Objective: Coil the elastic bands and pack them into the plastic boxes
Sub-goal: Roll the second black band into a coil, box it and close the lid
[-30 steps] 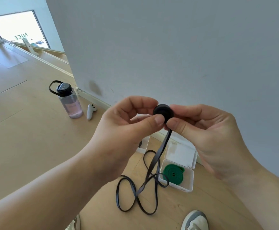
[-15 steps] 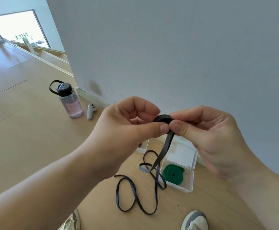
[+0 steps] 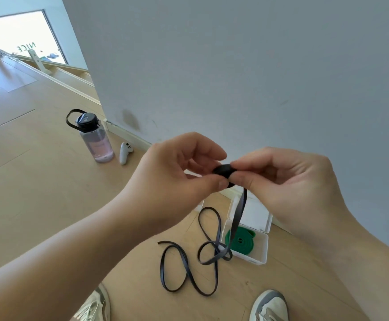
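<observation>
Both hands hold a black elastic band (image 3: 223, 171) partly rolled into a small tight coil at chest height. My left hand (image 3: 177, 172) pinches the coil from the left with thumb and fingers. My right hand (image 3: 279, 179) pinches it from the right. The loose tail (image 3: 188, 272) hangs down and lies in loops on the wooden floor. Below stands an open white plastic box (image 3: 261, 253) with a coiled green band (image 3: 241, 239) inside, its lid (image 3: 253, 215) folded back towards the wall. A second white box (image 3: 199, 206) shows only partly behind my left hand.
A grey wall (image 3: 235, 66) rises just behind the boxes. A pink water bottle (image 3: 95, 140) with a black cap and a white controller (image 3: 125, 152) stand on the floor at the left. My two shoes (image 3: 269, 306) are at the bottom edge.
The coil has turned between my fingers, taking up more band. The tail's loops on the floor have shifted and drawn closer to the box.
</observation>
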